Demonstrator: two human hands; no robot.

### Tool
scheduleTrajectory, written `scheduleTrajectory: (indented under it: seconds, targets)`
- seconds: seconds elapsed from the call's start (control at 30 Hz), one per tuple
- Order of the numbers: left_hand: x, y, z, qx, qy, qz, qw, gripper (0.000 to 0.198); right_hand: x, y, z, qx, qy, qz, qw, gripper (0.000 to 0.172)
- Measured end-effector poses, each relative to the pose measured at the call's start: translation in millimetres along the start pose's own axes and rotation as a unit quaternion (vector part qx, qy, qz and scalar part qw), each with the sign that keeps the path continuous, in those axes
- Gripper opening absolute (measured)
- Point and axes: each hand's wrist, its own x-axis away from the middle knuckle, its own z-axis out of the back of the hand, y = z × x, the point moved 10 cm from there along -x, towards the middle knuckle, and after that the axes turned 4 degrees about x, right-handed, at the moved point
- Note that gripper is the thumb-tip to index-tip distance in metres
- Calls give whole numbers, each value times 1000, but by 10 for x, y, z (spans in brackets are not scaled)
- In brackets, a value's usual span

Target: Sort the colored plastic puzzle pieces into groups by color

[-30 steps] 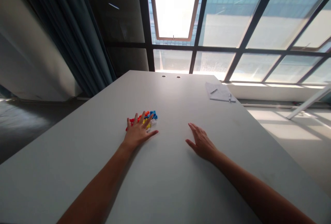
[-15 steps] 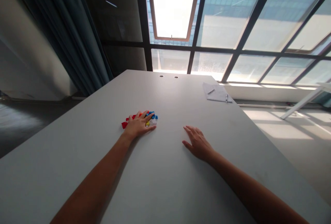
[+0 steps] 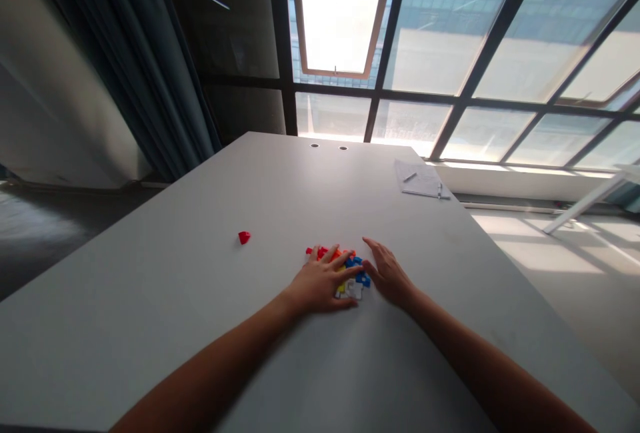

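Observation:
A heap of small plastic pieces (image 3: 354,289) in red, orange, yellow, blue and white lies on the grey table (image 3: 150,286), between my hands. My left hand (image 3: 320,283) rests flat on top of the heap with its fingers spread, hiding much of it. My right hand (image 3: 387,276) touches the heap's right side, its fingers apart and holding nothing. Well to the left, a single red piece (image 3: 244,237) lies apart from the heap.
A sheet of paper (image 3: 420,179) with a pen on it lies near the table's far right corner. Two small round holes (image 3: 329,147) sit near the far edge. Beyond the table are a tall window, a dark curtain and the floor.
My left hand has swept the heap rightward against my right hand. The red piece now lies alone to the left. My right hand has shifted slightly toward the heap.

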Motion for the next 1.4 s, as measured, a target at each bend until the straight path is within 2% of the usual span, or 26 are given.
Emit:
scheduleTrajectory:
  seconds: [0.17,0.27,0.33,0.4,0.43,0.5,0.53,0.57,0.6,0.63,0.7,0.77,0.87,0.93,0.97,1.07,1.17,1.23,1.3,1.4]
  targets:
    - [-14,158,-34,-7,26,2,1000,79,-5,8,-22,-9,-1,2,1000,59]
    - [-35,136,113,-3,27,-6,1000,87,-12,22,-11,-15,1,-4,1000,59]
    - [10,-39,288,9,25,1,1000,86,-18,36,3,-20,3,-10,1000,59]
    - [154,-493,525,13,50,70,996,75,-24,46,19,-22,6,-15,1000,58]
    - [284,-825,674,1,87,132,987,71,-27,47,24,-23,7,-16,1000,58]
    - [644,-1515,920,-41,166,265,949,70,-30,46,25,-25,6,-18,1000,58]
    - [800,-1796,946,-55,177,309,933,71,-30,44,20,-25,4,-18,1000,57]
    - [893,-2008,899,-60,162,329,928,72,-30,42,13,-25,1,-18,1000,57]
    - [933,-2149,813,-56,139,335,930,72,-29,40,4,-23,-2,-16,1000,57]
    - [917,-2198,720,-53,119,322,938,72,-29,37,-4,-21,-4,-14,1000,56]
    - [776,-2091,545,-23,100,283,954,73,-29,32,-16,-18,-6,-8,1000,54]
    - [521,-1754,389,24,84,220,972,74,-34,34,-13,-18,-3,-5,1000,52]
    - [166,-1124,242,88,56,116,988,71,-46,34,12,-27,9,-4,1000,48]
    - [65,-841,223,128,52,73,988,66,-50,22,39,-38,21,-3,999,44]
    - [54,-764,228,149,53,62,985,64,-49,16,57,-44,28,-4,999,42]
    - [120,-811,309,246,101,73,961,59,-41,8,127,-71,57,-11,996,34]
    - [209,-1099,420,343,183,110,915,57,-90,26,249,-110,92,-12,990,29]
    - [215,-1296,479,350,216,132,902,53,-211,42,312,-133,86,-3,987,26]
    - [169,-1433,553,294,227,144,917,47,-403,40,293,-146,26,16,989,22]
    - [38,-1506,610,160,194,144,957,38,-652,15,88,-149,-132,46,979,17]
